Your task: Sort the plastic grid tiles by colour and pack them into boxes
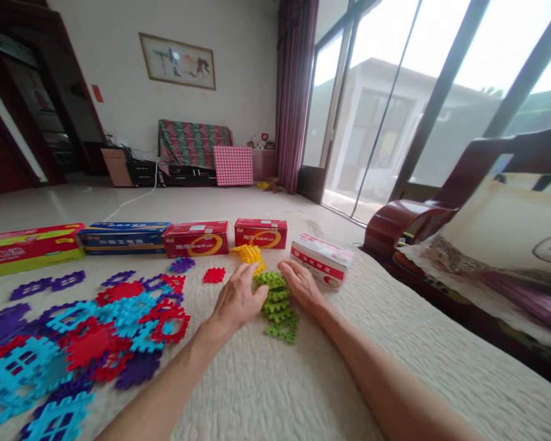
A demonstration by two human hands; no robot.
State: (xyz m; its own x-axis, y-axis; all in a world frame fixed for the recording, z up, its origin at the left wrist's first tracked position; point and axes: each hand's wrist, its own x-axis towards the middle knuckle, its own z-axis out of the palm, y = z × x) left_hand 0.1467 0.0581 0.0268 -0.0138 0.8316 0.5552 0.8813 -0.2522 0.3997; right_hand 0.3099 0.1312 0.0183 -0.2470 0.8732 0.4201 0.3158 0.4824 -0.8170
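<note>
A leaning stack of green interlocking plastic tiles stands on the pale quilted cover, one windowed green tile at its foot nearest me. My left hand is curved around the stack's left side, with the thumb against its upper edge. From the right, my right hand presses its bent fingers to the top of the same stack. Some fingertips are hidden behind the tiles. Just beyond my left fingers lies a pile of yellow tiles. A single red tile rests to the left of it.
Mixed purple, red and blue tiles spread over the left. A row of boxes stands behind: a red-and-yellow box, a blue box, two red boxes and a white-and-red box. A wooden sofa is at right.
</note>
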